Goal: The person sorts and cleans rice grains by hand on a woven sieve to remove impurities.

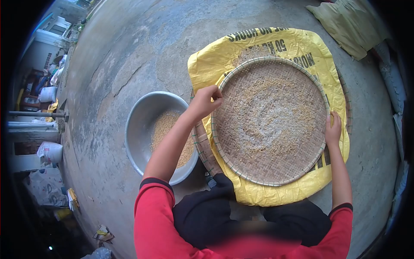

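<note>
A round, shallow woven bamboo winnowing basket (276,168) lies in front of me, with pale grain and whitish bits (271,121) spread in a swirl over its middle. My left hand (208,102) is closed, its fingers bent together at the basket's upper left rim; what they hold, if anything, is hidden. On the opposite side, my right hand (333,129) grips the right rim, thumb on top. Under the basket is a yellow printed sack (207,64), with some husks on it beyond the far rim. Part of another woven basket (207,151) shows beneath the sack.
Left of the basket stands a wide metal basin (137,129) with golden grain (166,129) in it, partly behind my left forearm. A pale yellow-green sheet (345,26) lies at the upper right. White buckets (51,152) and bags line the far left of the concrete floor (103,172).
</note>
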{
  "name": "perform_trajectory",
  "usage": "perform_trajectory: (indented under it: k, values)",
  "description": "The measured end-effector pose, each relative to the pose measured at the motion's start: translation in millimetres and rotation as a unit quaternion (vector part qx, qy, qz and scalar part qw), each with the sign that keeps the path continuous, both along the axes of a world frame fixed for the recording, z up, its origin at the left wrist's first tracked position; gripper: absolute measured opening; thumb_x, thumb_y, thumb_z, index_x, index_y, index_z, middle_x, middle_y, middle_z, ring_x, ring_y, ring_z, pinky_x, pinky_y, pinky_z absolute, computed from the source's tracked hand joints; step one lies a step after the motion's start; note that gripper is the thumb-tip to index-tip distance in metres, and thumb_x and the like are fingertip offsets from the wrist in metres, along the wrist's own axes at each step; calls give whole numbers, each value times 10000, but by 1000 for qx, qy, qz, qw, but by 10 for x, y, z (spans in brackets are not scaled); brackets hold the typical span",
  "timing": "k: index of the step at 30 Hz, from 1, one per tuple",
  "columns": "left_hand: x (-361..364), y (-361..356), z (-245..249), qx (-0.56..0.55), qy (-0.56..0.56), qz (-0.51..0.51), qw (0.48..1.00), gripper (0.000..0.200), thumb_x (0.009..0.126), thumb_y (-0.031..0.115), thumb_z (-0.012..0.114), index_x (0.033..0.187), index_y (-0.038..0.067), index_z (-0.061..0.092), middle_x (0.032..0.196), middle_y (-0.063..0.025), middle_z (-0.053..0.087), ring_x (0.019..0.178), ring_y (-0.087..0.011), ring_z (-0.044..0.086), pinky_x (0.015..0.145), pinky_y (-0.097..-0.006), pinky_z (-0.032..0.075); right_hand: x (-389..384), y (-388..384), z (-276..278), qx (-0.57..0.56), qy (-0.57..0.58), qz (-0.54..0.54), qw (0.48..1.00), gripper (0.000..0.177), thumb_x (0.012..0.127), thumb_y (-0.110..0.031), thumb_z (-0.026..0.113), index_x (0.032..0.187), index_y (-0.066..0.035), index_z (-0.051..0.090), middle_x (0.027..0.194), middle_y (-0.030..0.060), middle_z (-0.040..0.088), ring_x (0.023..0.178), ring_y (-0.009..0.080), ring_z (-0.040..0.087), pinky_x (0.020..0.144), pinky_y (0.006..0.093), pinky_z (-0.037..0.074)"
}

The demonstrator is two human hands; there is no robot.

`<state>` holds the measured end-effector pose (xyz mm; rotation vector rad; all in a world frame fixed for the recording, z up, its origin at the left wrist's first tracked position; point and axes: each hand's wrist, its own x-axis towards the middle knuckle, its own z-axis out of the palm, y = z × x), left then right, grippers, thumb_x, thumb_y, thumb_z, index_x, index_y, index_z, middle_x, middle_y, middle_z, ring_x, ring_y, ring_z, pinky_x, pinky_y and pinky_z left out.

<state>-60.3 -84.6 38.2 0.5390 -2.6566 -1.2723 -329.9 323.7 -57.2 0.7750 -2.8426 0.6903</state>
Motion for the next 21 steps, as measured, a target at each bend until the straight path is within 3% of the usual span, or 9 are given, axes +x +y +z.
perform_trajectory:
  k: [4,6,7,9,10,12,14,19,21]
  values:
    - [675,-131,146,-139,-115,151,972,186,703,54,605,883,20,568,775,-109,607,732,-260,592,677,-348,470,-12,2,0,-1,-1,6,1000,382,908,-303,451,1122,5,527,1219,188,483,1159,326,430,994,371,312]
    - [1030,-244,110,-220,-280,213,910,242,699,84,625,933,42,581,854,-112,597,852,-276,574,746,-369,462,-13,2,4,0,-3,6,1000,380,908,-300,452,1123,5,526,1219,187,482,1159,325,430,995,370,312]
    - [1122,-235,55,-221,-281,213,909,242,699,84,625,933,42,581,854,-112,597,852,-276,574,746,-369,462,-11,0,6,0,-4,5,1000,378,907,-296,452,1123,5,525,1220,186,482,1159,324,430,995,369,311]
    - [1208,-214,39,-369,-274,233,857,275,696,114,650,960,58,595,983,-106,571,983,-280,519,821,-383,437,2,-9,16,-3,-5,3,1000,382,904,-298,453,1120,7,528,1226,187,480,1159,328,431,989,374,318]
    - [1178,-232,5,-369,-273,233,857,275,696,114,650,960,58,595,983,-106,571,983,-280,519,821,-383,437,3,-12,20,-5,-4,3,1000,385,900,-300,454,1117,9,532,1231,188,477,1158,331,432,983,379,324]
    - [865,-123,62,-277,-107,162,941,299,699,137,663,981,61,598,1064,-104,539,1048,-288,473,858,-400,408,-8,0,8,-1,-3,6,1000,384,901,-297,453,1118,11,531,1229,189,478,1159,331,432,982,379,325]
    - [491,43,69,-258,-44,118,958,291,712,193,695,959,74,598,1145,-138,495,1114,-317,429,939,-416,353,-20,-14,9,3,1,12,1000,383,902,-294,452,1118,13,530,1227,190,479,1159,332,432,982,378,325]
    - [-134,314,-409,-245,-32,93,965,230,697,201,702,882,113,596,1323,-200,339,1287,-396,199,992,-508,204,-24,-2,-2,12,4,19,1000,374,912,-269,443,1130,28,511,1207,197,482,1156,326,430,994,369,312]
    - [-228,349,-494,-235,-40,111,965,225,697,205,704,868,109,594,1340,-219,316,1293,-415,177,990,-518,189,-33,9,-15,11,8,22,1000,371,907,-269,449,1121,26,517,1208,198,484,1153,330,435,987,373,320]
